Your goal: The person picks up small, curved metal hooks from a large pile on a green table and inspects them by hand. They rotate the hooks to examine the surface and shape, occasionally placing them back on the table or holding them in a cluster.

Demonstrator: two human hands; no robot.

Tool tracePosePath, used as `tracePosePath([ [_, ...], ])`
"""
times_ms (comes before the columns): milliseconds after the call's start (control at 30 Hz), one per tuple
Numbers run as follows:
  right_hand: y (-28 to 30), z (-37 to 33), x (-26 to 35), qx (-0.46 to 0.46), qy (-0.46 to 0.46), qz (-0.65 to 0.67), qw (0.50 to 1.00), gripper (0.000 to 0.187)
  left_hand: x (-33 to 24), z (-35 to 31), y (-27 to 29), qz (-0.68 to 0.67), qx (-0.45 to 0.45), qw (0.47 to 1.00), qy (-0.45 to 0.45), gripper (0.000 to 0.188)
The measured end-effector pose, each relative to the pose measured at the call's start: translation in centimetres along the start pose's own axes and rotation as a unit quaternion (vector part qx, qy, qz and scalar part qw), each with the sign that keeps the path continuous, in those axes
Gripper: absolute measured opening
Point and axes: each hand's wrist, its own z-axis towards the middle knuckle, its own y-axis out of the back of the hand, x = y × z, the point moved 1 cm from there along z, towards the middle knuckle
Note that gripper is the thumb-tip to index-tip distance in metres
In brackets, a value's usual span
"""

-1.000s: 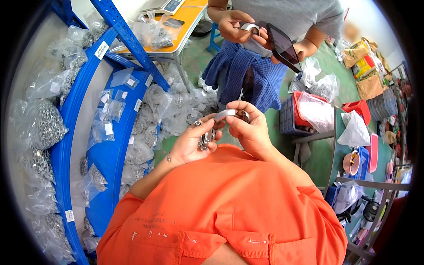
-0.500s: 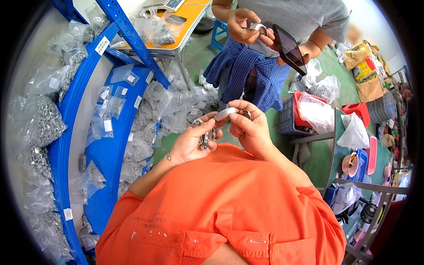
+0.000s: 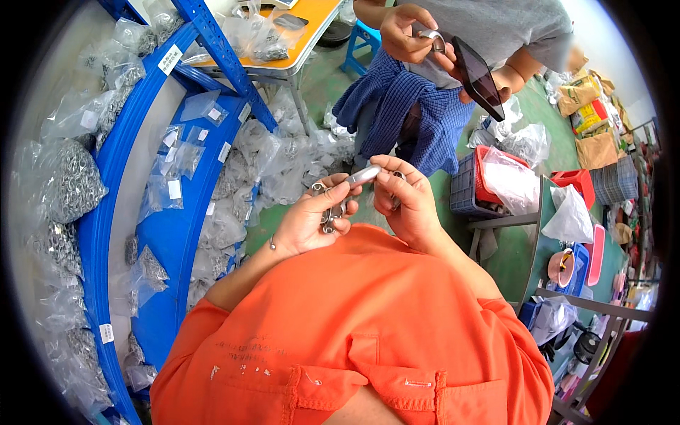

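Both my hands meet in front of my chest, pinching one smooth silver metal piece [image 3: 364, 176] between them. My left hand [image 3: 309, 221] grips its near end with thumb and finger. More shiny ring-like metal parts [image 3: 327, 214] are tucked in the curled fingers of that hand. The fingertips of my right hand [image 3: 411, 205] hold the other end, and another dark-edged metal ring [image 3: 398, 178] sits among its fingers. Across from me a person's hand [image 3: 406, 34] holds a similar silver ring [image 3: 433, 40], and their other hand holds a black phone [image 3: 478, 78].
Blue shelving [image 3: 163, 241] with bagged metal parts stands on the left. Clear bags [image 3: 273, 152] pile on the floor beside it. A yellow-topped table [image 3: 312, 28] and blue stool [image 3: 363, 42] are beyond. On the right are a crate [image 3: 464, 185] and a green bench [image 3: 542, 248].
The silver piece between my hands has tilted, its right end now higher. The surroundings have shifted slightly in view; the other person still holds the ring and phone.
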Motion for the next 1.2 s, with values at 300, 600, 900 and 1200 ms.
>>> tracePosePath([
  [300,-0.1,-0.2,-0.2,-0.004,0.018,-0.025,1.0,0.025,0.2,-0.1,0.3,0.009,0.005,1.0,0.013,0.018],
  [600,-0.6,-0.7,0.3,-0.001,0.024,-0.044,0.999,0.024,0.2,-0.2,-0.3,0.016,-0.006,1.0,0.018,0.02],
  [900,-0.9,-0.3,0.4,-0.009,0.014,-0.03,0.999,0.023,0.0,-0.1,-0.3,0.02,0.007,1.0,0.022,0.023],
  [1200,-0.6,0.1,0.2,-0.008,0.007,-0.034,0.999,0.027,-0.1,-0.2,-0.4,0.009,-0.012,1.0,0.027,0.017],
])
